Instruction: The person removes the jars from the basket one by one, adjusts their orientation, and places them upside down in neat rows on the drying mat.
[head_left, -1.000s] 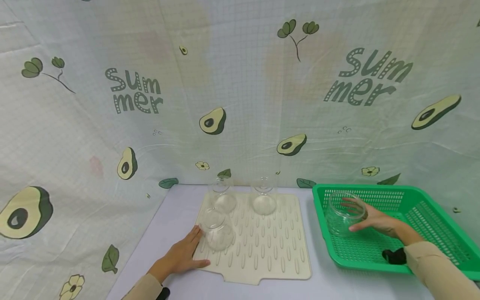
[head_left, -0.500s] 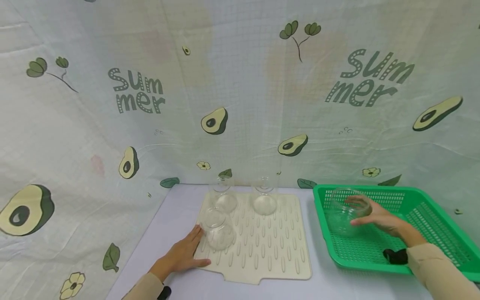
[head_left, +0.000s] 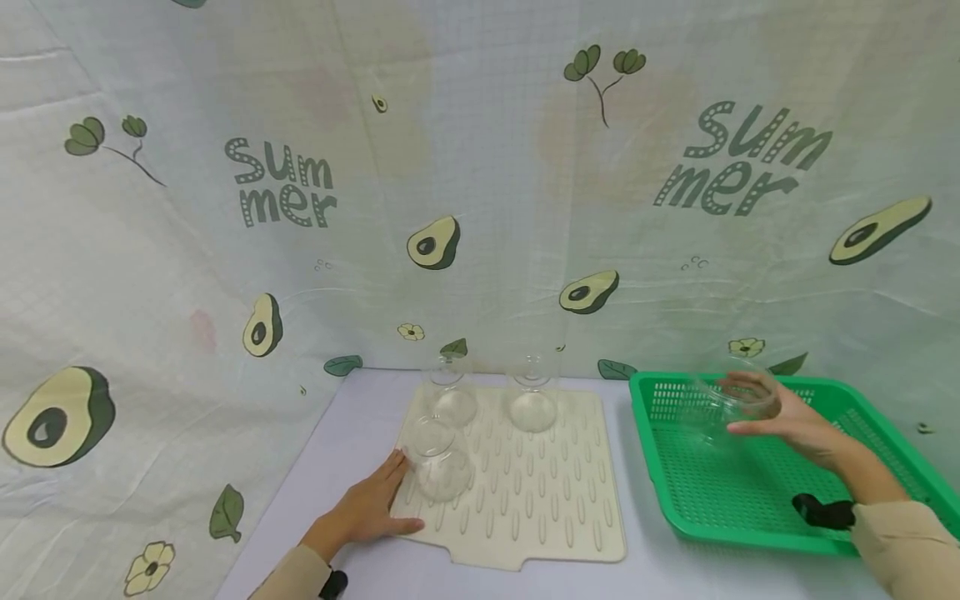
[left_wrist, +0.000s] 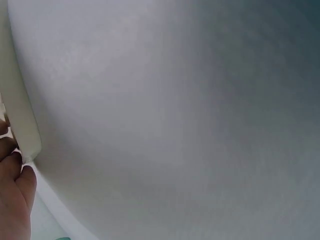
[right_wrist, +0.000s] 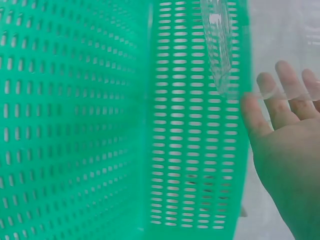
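My right hand (head_left: 798,425) grips a clear glass cup (head_left: 708,408) over the green basket (head_left: 757,508), thumb on the near side and fingers behind the rim. The cup is tilted, its round rim toward the hand. In the right wrist view, part of the clear cup (right_wrist: 217,50) overlaps the basket's slotted wall. My left hand (head_left: 367,504) rests with fingers extended on the left edge of a cream ridged mat (head_left: 540,508). Close to its fingertips stands a clear glass cup (head_left: 442,475). Two more clear cups, one back left (head_left: 453,404) and one back middle (head_left: 532,408), stand on the mat.
The green slotted basket stands on the white table (head_left: 637,575), right of the mat. A pale curtain (head_left: 487,167) printed with avocados and "summer" lettering hangs behind. Each wrist carries a black strap or camera (head_left: 821,510).
My right hand has lifted the glass cup up and to the right above the basket floor, tilting it more. The left hand and the cups on the mat stay put.
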